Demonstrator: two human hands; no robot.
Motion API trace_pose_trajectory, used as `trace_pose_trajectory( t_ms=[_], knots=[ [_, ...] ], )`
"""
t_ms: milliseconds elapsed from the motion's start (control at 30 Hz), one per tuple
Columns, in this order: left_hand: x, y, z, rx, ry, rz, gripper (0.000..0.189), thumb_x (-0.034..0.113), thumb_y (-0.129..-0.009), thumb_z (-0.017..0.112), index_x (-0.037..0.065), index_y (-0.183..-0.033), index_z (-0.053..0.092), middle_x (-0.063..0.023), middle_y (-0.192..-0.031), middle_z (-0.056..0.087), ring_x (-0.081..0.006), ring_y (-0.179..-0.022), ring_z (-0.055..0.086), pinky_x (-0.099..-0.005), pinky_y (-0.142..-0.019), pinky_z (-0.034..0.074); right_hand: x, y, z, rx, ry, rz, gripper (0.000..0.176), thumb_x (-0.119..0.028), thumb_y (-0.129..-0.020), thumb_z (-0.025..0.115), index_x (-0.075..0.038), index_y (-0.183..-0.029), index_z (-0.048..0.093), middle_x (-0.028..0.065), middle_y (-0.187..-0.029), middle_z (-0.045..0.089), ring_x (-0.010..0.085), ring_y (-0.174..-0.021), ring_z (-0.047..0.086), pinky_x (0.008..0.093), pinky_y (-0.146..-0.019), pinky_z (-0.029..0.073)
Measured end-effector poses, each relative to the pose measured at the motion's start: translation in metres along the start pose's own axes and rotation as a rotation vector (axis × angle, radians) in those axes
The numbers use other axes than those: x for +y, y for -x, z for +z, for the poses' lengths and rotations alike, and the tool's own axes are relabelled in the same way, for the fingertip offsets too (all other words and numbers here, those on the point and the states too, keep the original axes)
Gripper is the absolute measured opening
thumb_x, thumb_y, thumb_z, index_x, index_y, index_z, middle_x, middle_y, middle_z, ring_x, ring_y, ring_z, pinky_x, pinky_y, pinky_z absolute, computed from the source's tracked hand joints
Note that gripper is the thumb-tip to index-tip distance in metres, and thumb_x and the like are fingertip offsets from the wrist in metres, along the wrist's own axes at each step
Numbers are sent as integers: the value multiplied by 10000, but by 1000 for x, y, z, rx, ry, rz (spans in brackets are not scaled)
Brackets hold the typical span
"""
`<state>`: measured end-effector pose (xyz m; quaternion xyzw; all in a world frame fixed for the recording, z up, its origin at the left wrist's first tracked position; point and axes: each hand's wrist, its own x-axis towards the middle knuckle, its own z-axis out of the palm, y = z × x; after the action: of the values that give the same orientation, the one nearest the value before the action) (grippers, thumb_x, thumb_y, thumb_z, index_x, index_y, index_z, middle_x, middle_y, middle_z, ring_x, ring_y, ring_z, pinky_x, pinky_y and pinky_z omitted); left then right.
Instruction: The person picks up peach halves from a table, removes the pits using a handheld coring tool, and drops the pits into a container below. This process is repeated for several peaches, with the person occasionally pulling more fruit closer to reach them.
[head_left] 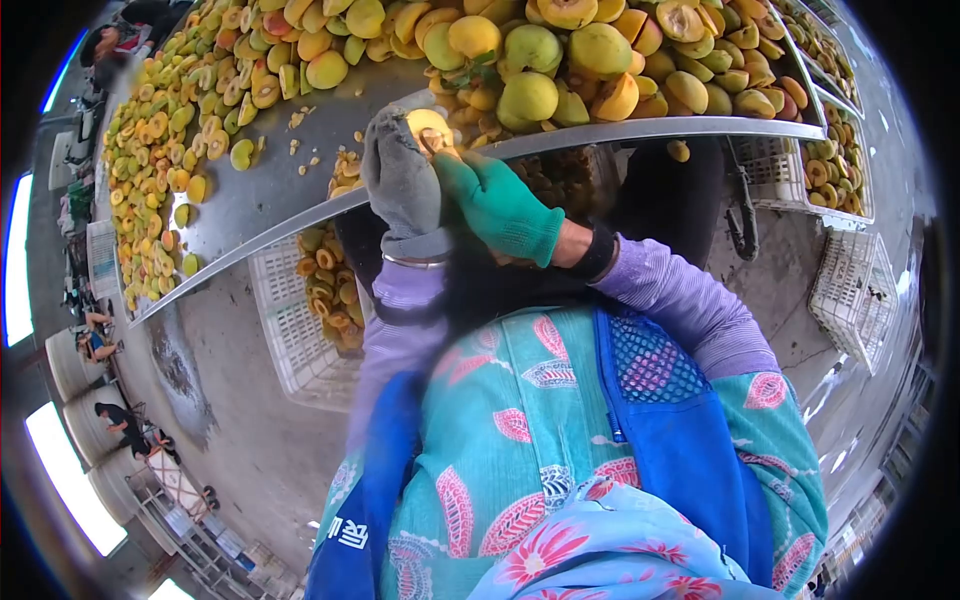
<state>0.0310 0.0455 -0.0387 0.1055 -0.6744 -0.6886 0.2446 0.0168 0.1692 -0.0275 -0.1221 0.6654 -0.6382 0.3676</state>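
Observation:
My left hand (400, 172), in a grey glove, is closed around a cut apricot (430, 128) at the near edge of the metal table. The pale yellow cut face of the fruit shows beside its fingers. My right hand (508, 208), in a green glove, meets it from the right, with its curled fingers at the apricot's lower side. Whether a small tool is in the right hand cannot be seen. Whole and halved apricots (530, 75) are heaped just beyond both hands. Loose pits (300, 118) and scraps lie on the metal left of my hands.
The table's raised metal rim (640, 130) runs in front of me. Below it stand a white crate (290, 320) with apricot halves and another crate (840, 165) at the right. A further white crate (855, 295) sits on the floor. Other people (125, 428) are far left.

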Motion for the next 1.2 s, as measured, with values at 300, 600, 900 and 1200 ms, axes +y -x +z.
trace_pose_trajectory(
  t_ms=[300,600,900,1200],
  knots=[
    [6,-20,4,-59,237,-515,311,272,-966,523,-28,-956,607,-141,-799,655,-206,-643,638,-302,-566,542,-11,0,4,-6,-418,226,443,-473,-946,433,-51,-843,522,57,-612,530,155,-405,471,305,-363,392],
    [12,-33,30,-303,-13,-475,351,276,-950,538,-33,-857,675,-104,-708,660,-153,-614,620,-269,-567,508,-2,13,-10,-130,-1044,322,436,-504,-948,414,-79,-892,494,21,-577,485,153,-393,458,318,-350,358],
    [17,-15,-2,-348,-193,140,208,188,-948,552,-2,-1010,612,-117,-855,655,-207,-694,638,-316,-634,550,2,9,-19,-216,-367,39,495,-479,-978,407,-27,-892,590,105,-612,580,224,-444,526,353,-438,430],
    [39,-9,0,-108,274,-419,228,195,-954,531,-21,-975,603,-141,-797,651,-236,-653,637,-316,-563,538,-29,36,12,-154,-427,251,436,-503,-919,425,-86,-853,534,33,-573,500,137,-396,448,298,-343,365]
  ],
)
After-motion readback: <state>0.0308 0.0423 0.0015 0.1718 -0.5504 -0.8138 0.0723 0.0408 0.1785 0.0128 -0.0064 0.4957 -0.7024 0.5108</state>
